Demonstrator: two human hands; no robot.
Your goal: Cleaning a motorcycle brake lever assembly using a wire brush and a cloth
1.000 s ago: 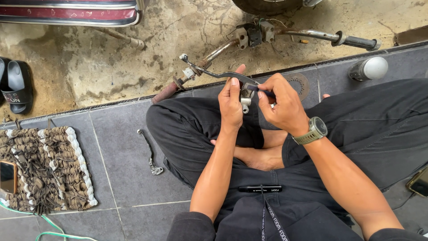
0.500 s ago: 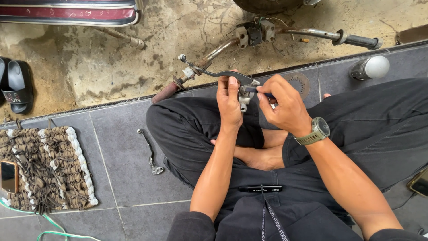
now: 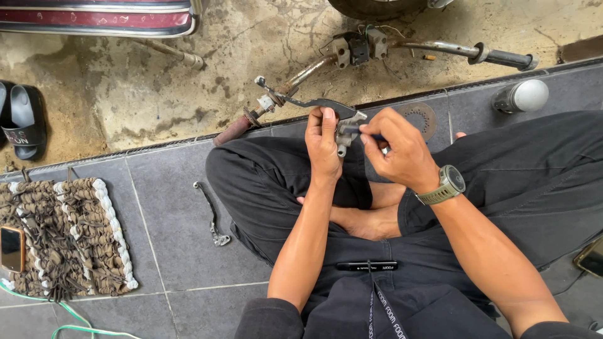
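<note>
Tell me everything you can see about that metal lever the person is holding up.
The lever assembly is a dark, slightly curved metal lever with a small ball tip at its far left end, joined to a grey, worn-looking bracket on the right. It is held roughly level above the person's crossed legs. The left hand grips it at the bracket, thumb up along it; the right hand pinches a small dark part against the bracket's right side.

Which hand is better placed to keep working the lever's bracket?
Probably the right hand: its fingertips pinch a small dark tool against the bracket. The left hand grips the lever to steady it.
</note>
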